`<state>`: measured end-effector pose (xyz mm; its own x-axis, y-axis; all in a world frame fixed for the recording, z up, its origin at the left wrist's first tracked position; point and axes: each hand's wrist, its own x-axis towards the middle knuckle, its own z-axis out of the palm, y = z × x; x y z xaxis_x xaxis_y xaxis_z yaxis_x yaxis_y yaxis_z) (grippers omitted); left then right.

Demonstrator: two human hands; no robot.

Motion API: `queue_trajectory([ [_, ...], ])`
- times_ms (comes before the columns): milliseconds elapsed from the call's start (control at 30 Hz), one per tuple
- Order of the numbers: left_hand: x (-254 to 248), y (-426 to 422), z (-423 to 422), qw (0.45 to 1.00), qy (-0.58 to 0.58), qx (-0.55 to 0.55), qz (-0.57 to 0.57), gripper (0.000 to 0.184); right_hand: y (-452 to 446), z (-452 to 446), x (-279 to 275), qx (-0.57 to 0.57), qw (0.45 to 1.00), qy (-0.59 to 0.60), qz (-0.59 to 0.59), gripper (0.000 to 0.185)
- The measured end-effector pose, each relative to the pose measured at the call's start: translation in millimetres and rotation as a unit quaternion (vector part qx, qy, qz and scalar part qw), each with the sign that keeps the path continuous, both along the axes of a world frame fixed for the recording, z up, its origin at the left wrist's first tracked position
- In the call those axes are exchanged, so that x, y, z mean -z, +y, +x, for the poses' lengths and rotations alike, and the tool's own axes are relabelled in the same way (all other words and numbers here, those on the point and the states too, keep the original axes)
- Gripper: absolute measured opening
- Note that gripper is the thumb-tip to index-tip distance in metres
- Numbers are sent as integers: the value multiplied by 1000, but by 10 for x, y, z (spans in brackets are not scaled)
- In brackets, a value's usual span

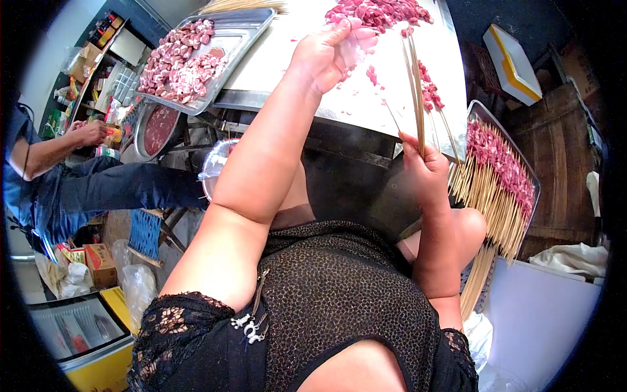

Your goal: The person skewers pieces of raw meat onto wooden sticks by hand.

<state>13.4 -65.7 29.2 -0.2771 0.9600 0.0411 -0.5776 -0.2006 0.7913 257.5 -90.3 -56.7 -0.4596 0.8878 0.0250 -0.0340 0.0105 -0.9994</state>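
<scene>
My right hand is closed around several thin bamboo skewers that point up over the white table. A small bit of red meat shows at the top of the skewers, and one skewer slants off to the left. My left hand reaches over the table with its thumb out and its fingers loosely apart, partly washed out by glare; I make out nothing held in it. Just beyond it lies a pile of cut red meat. Loaded meat skewers lie on the table behind my right hand.
A metal tray full of meat skewers stands at the right. On the left, another metal tray holds pale meat chunks, with a bowl below it. A person is at far left. Loose skewers lie at the back.
</scene>
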Motion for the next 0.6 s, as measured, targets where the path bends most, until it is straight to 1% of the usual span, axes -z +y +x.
queue_trajectory([
  [33, 6, 2, 11, 1000, -8, 0, 0, 27, 4, 1, -4, 6, 999, -25, 19, 21],
  [67, 7, -2, 30, 1000, -16, 0, 1, 27, 6, -2, 1, 6, 999, -26, 19, 21],
  [167, 4, -6, 86, 1000, -19, -15, -9, 26, 1, -23, 15, 2, 1000, -2, 14, 21],
  [300, 32, 3, 114, 1000, -25, -4, -2, 25, -39, -72, 3, 0, 999, 35, -19, 21],
  [467, 27, -5, 148, 999, 5, 27, -27, 24, -26, -71, 22, -29, 996, 67, -57, 23],
  [533, 36, -11, 148, 999, 24, 31, -22, 24, -33, -71, 6, -26, 991, 89, -99, 23],
  [600, 74, 14, 113, 998, 42, 34, -15, 24, -26, -60, -8, -26, 990, 97, -100, 23],
])
